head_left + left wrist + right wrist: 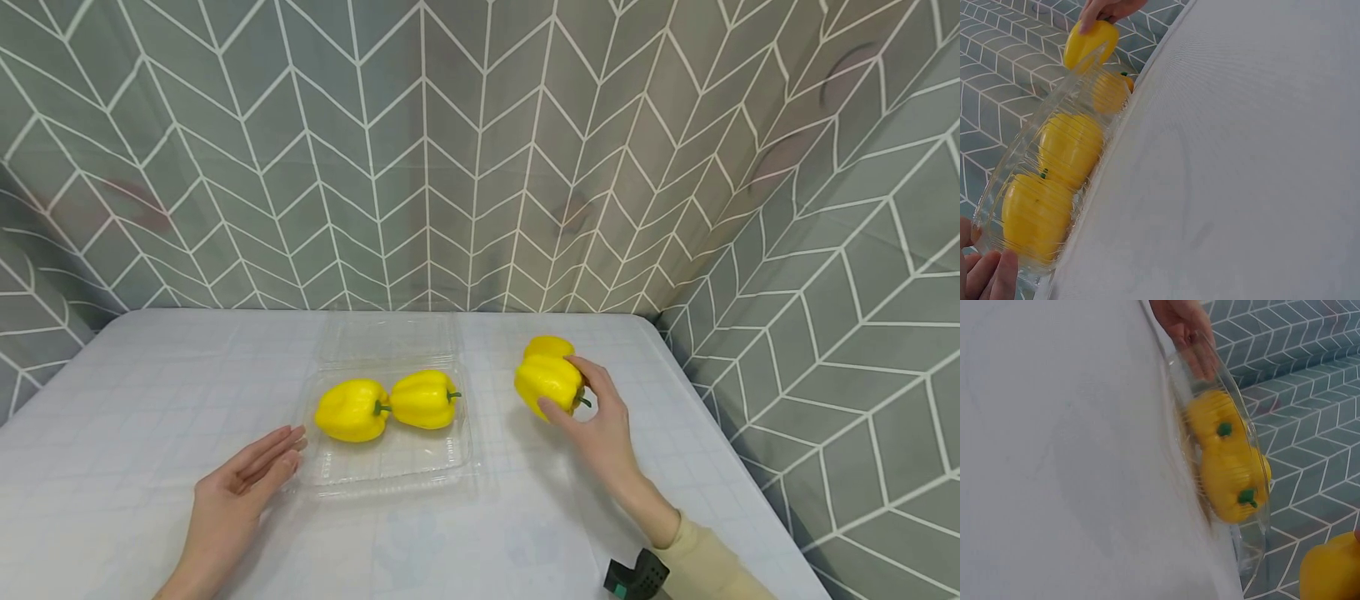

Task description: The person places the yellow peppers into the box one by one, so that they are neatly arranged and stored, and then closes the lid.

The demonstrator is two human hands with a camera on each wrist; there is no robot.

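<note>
Two yellow peppers (352, 410) in clear plastic box (420, 457), left. Right hand (606, 429) pinches third pepper (547, 382), right of box; fourth pepper (550, 344) just behind, far side. Left hand (236, 493), fingers nearly straight, beside box's left edge.

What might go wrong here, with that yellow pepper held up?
The held pepper looks smooth and glossy, so it might slip from the right-hand grip. The pepper behind it is close and could be nudged. The clear container looks thin, so a knock might shift it.
</note>
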